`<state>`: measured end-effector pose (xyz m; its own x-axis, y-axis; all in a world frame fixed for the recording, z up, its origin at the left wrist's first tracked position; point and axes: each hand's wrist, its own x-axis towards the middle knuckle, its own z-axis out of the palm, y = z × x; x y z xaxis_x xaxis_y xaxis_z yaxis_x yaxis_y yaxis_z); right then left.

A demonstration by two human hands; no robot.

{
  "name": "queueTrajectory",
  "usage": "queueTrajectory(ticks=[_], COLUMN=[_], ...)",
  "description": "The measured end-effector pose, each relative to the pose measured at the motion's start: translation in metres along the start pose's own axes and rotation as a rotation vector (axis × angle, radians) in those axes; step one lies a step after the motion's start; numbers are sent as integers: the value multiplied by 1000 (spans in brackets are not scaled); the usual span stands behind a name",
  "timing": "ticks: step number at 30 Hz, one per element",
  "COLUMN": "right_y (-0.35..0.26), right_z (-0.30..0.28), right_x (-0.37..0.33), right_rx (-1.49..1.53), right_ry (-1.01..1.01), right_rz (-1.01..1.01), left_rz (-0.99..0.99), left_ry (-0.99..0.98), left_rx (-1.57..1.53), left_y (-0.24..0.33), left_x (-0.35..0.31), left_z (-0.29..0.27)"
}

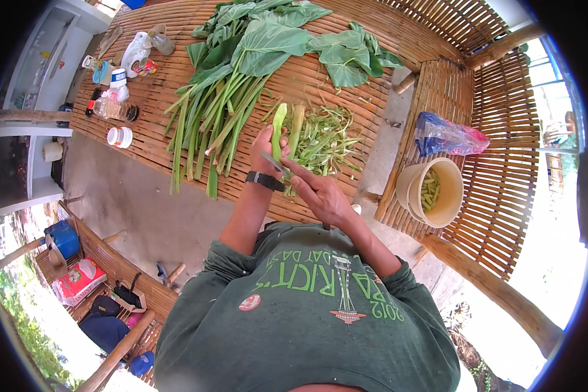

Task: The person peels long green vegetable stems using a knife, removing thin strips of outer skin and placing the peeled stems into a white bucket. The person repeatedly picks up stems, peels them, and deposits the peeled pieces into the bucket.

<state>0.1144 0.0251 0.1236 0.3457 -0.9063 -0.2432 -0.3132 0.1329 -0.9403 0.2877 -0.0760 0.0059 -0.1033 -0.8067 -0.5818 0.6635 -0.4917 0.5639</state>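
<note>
Near the middle of the frame, the left hand (265, 147) was wrapped around a pale green stalk (279, 117), which stood out above the fist over the bamboo tabletop (176, 72). The right hand (321, 196) was closed around a small knife (272, 161), its blade at the stalk's lower end; I couldn't tell whether the edge was biting. A second, browner stalk (296, 127) showed just beside the first, though whether it was held or only lying there was unclear.

The job looked well begun but far from over, to my eye. A heap of stringy peelings (330, 140) lay right of the hands, and short cut pieces (430, 191) sat in the cream bucket (453, 189) at the right of the frame. Plenty seemed left: a thick bundle of long stalks (225, 124), broad leaves (274, 46) above it, filled the upper centre, apparently uncut.
</note>
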Motion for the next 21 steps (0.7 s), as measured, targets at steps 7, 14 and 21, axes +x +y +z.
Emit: queueTrajectory(ticks=[7,14,21], right_y=[15,4,28], right_z=[-19,-91,-66], right_x=[14,10,13], right_rx=[423,503,-409], right_ry=[-3,565,274], right_rz=[176,84,104], left_rz=[-80,-74,-124], left_ry=[-226,-132,-47], left_rx=[-21,-131,-183], left_y=[9,9,9], left_x=[-8,-7,3], left_z=[-1,-23,-36])
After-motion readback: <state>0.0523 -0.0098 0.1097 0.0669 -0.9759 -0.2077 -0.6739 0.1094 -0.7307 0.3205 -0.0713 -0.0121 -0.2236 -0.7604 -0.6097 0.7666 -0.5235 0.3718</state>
